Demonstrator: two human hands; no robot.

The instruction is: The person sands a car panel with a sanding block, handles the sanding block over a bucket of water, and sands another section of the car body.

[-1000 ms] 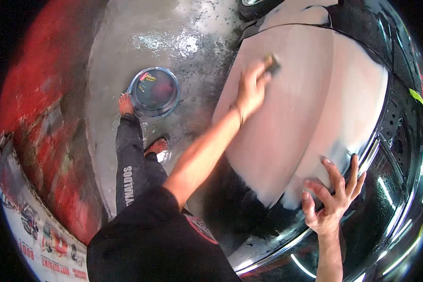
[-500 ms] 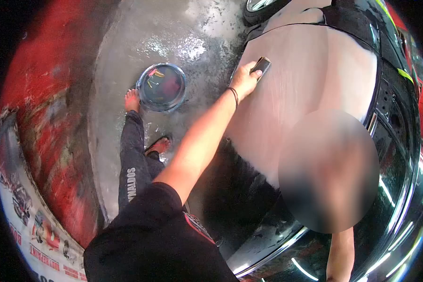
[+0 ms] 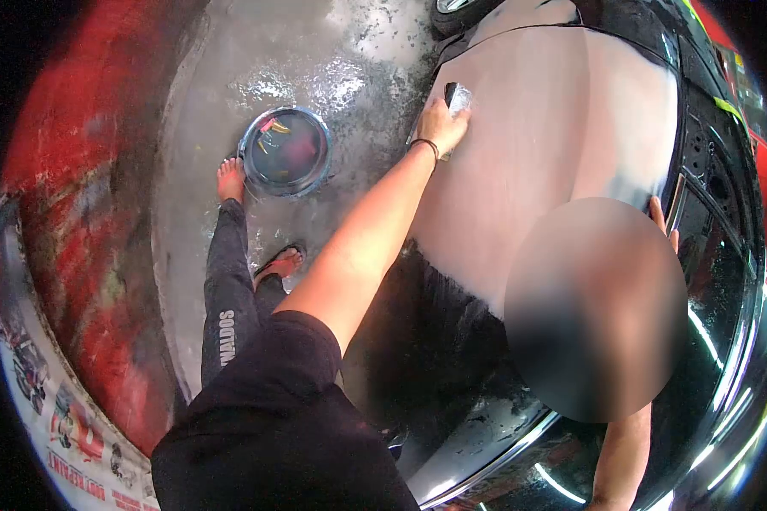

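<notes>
My left hand [image 3: 443,128] is closed around a small sanding block [image 3: 458,99], dark on one side and wet and shiny on the other. It is at the left part of a dull, pinkish-grey sanded car panel [image 3: 520,153]. Of my right hand [image 3: 659,215], only a couple of stretched fingertips show, apart, at the panel's right edge near the side trim. A round blurred patch hides the rest of that hand, and its forearm comes in from the bottom right.
A round basin of water [image 3: 245,162] with small coloured pieces in it stands on the wet concrete floor [image 3: 204,102], beside my bare foot. Glossy black car body [image 3: 435,341] borders the sanded area. A printed banner [image 3: 68,426] and a red surface [image 3: 85,255] lie on the left.
My left hand has shifted slightly left on the panel, and the block has turned to show its shiny side. My right fingertips have come out above the blurred patch.
</notes>
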